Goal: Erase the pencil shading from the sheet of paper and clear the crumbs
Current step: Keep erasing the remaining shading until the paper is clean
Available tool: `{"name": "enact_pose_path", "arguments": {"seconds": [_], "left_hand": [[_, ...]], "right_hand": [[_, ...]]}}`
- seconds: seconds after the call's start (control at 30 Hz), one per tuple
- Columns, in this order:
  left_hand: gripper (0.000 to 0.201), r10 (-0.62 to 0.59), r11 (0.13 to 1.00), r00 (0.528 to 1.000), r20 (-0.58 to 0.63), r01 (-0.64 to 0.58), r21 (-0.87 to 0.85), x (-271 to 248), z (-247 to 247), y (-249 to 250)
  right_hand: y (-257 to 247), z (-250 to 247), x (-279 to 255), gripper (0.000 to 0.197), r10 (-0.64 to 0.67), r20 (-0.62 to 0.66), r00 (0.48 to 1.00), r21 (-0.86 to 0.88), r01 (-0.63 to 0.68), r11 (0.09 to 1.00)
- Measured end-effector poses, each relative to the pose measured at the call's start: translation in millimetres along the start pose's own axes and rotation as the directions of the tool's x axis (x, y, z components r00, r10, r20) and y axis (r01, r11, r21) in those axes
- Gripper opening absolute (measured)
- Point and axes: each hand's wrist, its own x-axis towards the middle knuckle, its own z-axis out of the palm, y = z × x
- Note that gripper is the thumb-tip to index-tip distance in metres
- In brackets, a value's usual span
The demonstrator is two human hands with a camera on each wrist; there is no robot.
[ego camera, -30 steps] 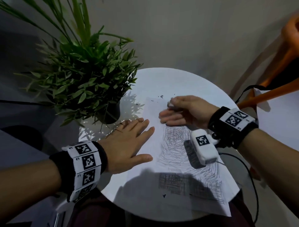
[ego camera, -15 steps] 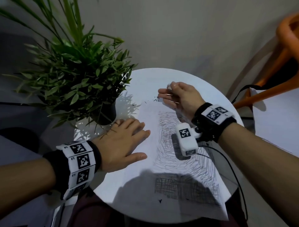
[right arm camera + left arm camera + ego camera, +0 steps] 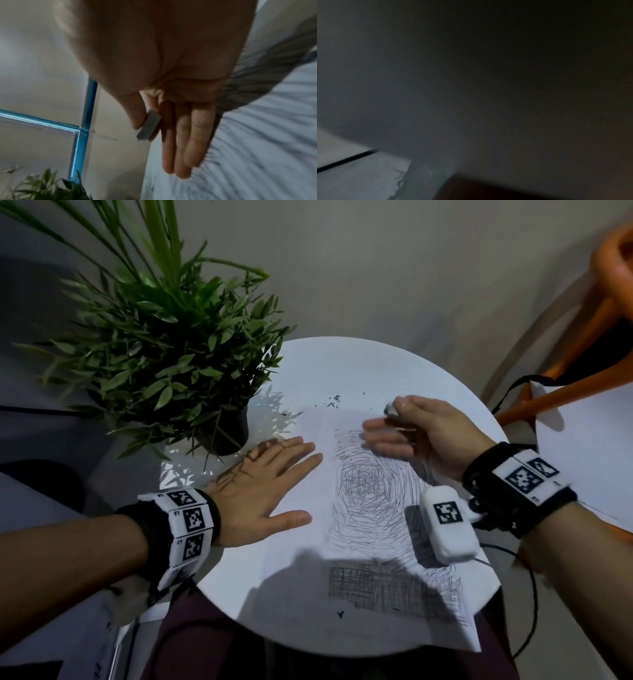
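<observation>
A white sheet of paper lies on the round white table, covered with pencil shading and a darker cross-hatched block near its front edge. My left hand lies flat on the sheet's left part, fingers straight. My right hand hovers over the far end of the shading, blurred, pinching a grey-white eraser between thumb and forefinger while its other fingers stretch out straight. Dark crumbs lie on the table just beyond the paper. The left wrist view is dark.
A potted green plant in a black pot stands at the table's left, close to my left hand. An orange chair and another white surface are at the right. A black cable hangs off the right wrist.
My right hand swept away to the far edge of the paper and has come back toward the shading's top, with its fingers now spread out straight. My left hand stayed pressed flat.
</observation>
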Motion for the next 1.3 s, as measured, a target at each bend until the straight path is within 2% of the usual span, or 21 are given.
{"name": "enact_pose_path", "arguments": {"seconds": [0.07, 0.1, 0.13, 0.2, 0.23, 0.27, 0.33, 0.37, 0.43, 0.5, 0.6, 0.7, 0.73, 0.83, 1.03, 1.1, 1.2, 1.3], "left_hand": [[0.083, -0.006, 1.000, 0.999, -0.046, 0.005, -0.029, -1.3, 2.6, 1.4], [0.082, -0.014, 0.998, 0.998, -0.064, 0.011, -0.057, -1.6, 3.7, 2.8], [0.082, -0.028, 0.996, 0.997, -0.078, 0.021, -0.087, -1.8, 4.8, 5.0], [0.084, -0.068, 0.988, 0.994, -0.083, 0.055, -0.146, -1.8, 5.2, 9.9], [0.085, -0.091, 0.983, 0.993, -0.074, 0.078, -0.167, -2.4, 6.9, 13.4], [0.085, -0.108, 0.980, 0.991, -0.077, 0.094, -0.173, -2.9, 9.4, 16.2], [0.083, -0.118, 0.981, 0.986, -0.121, 0.098, -0.165, -2.8, 13.6, 19.5], [0.081, -0.119, 0.981, 0.983, -0.140, 0.095, -0.167, -2.6, 14.8, 20.2], [0.076, -0.116, 0.980, 0.981, -0.154, 0.088, -0.178, -3.4, 15.9, 20.3], [0.073, -0.110, 0.981, 0.981, -0.162, 0.081, -0.178, -2.9, 15.6, 19.5], [0.066, -0.117, 0.979, 0.978, -0.174, 0.084, -0.186, -1.4, 11.6, 19.2], [0.071, -0.134, 0.977, 0.976, -0.171, 0.101, -0.189, -0.8, 9.9, 19.2], [0.077, -0.142, 0.976, 0.979, -0.150, 0.113, -0.184, -0.8, 9.3, 18.8], [0.092, -0.154, 0.983, 0.985, -0.078, 0.145, -0.108, -0.4, 8.5, 19.6], [0.098, -0.144, 0.989, 0.988, -0.060, 0.141, -0.050, 2.2, 9.0, 20.0], [0.097, -0.136, 0.990, 0.988, -0.071, 0.133, -0.044, 1.9, 8.8, 20.4], [0.095, -0.141, 0.989, 0.987, -0.080, 0.137, -0.048, 1.5, 7.3, 22.1], [0.094, -0.133, 0.991, 0.986, -0.098, 0.133, -0.008, 3.2, 5.3, 23.2]], "right_hand": [[10.7, 1.1, -10.5, 0.020, 0.080, 0.059, 0.995, -0.063, -0.077, 0.995], [16.1, 2.6, -13.0, 0.019, 0.041, 0.016, 0.999, -0.036, -0.041, 0.999], [21.0, 3.7, -14.3, 0.018, -0.043, -0.070, 0.997, 0.010, 0.044, 0.999], [25.1, 3.5, -15.1, 0.020, -0.219, -0.255, 0.942, 0.039, 0.236, 0.971], [25.7, 3.0, -18.2, 0.020, -0.256, -0.292, 0.922, 0.039, 0.279, 0.960], [24.8, 2.1, -22.6, 0.019, -0.253, -0.288, 0.924, 0.056, 0.280, 0.958], [22.2, -0.4, -32.3, 0.018, -0.171, -0.180, 0.969, 0.094, 0.190, 0.977], [20.5, 0.0, -36.8, 0.018, -0.110, -0.105, 0.988, 0.033, 0.114, 0.993], [20.8, 1.4, -41.0, 0.021, -0.025, -0.006, 1.000, -0.227, 0.023, 0.974], [17.5, 5.7, -35.2, 0.024, -0.017, 0.024, 1.000, -0.449, 0.026, 0.893], [7.9, 22.1, -20.1, 0.017, -0.072, 0.063, 0.995, -0.662, 0.096, 0.743], [9.6, 32.3, -7.9, 0.015, -0.114, 0.099, 0.989, -0.877, 0.140, 0.459], [11.4, 32.3, -6.2, 0.016, -0.110, 0.086, 0.990, -0.900, 0.124, 0.418], [10.6, 31.3, -7.7, 0.014, -0.092, 0.054, 0.994, -0.898, 0.088, 0.431], [11.0, 60.7, -8.9, 0.012, -0.062, 0.241, 0.969, -0.931, 0.249, 0.269], [9.7, 63.2, 4.0, 0.011, -0.110, 0.211, 0.971, -0.946, 0.231, 0.228], [2.1, 52.7, 23.5, 0.012, -0.124, 0.075, 0.989, -0.960, 0.105, 0.261], [4.8, 45.2, 24.0, 0.015, -0.100, 0.067, 0.993, -0.937, 0.097, 0.337]]}}
